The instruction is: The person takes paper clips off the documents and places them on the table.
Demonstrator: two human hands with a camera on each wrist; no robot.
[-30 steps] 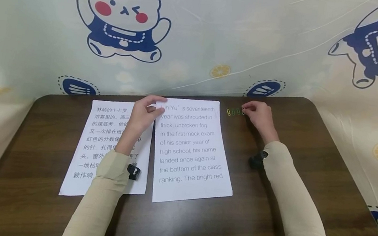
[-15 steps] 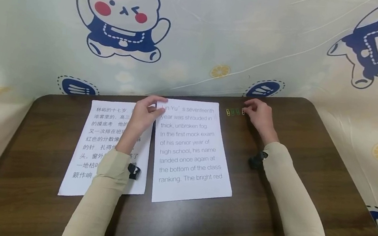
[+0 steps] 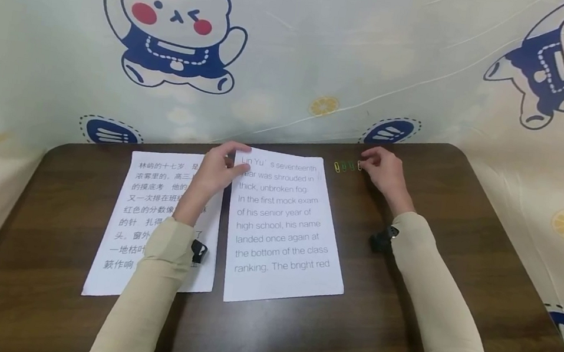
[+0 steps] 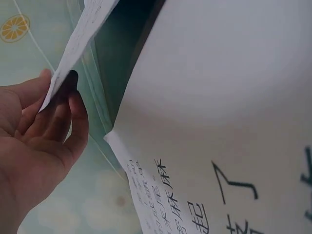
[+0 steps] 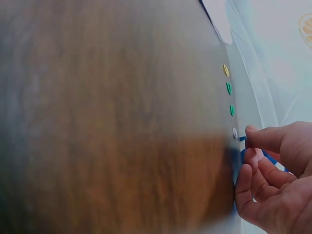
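Note:
In the head view my left hand (image 3: 217, 167) pinches the top left corner of the sheet with English text (image 3: 280, 229). The left wrist view shows that sheet's raised edge (image 4: 68, 61) between thumb and fingers. Past the sheet's upper right corner, my right hand (image 3: 386, 171) has thumb and fingers drawn together beside a white paper clip (image 5: 235, 132). Whether the fingertips grip anything is too small to tell; a bit of blue shows at them. In the same row lie a yellow paper clip (image 3: 337, 167) and two green paper clips (image 5: 229, 88).
A second sheet with Chinese text (image 3: 137, 222) lies to the left, partly under my left forearm. Both sheets are on a dark wooden table (image 3: 259, 345). A patterned curtain (image 3: 287, 52) hangs right behind the table's far edge.
The head view has shifted slightly. The English sheet's top left corner shows a little more gap between my left thumb and finger. My right hand stays beside the white paper clip.

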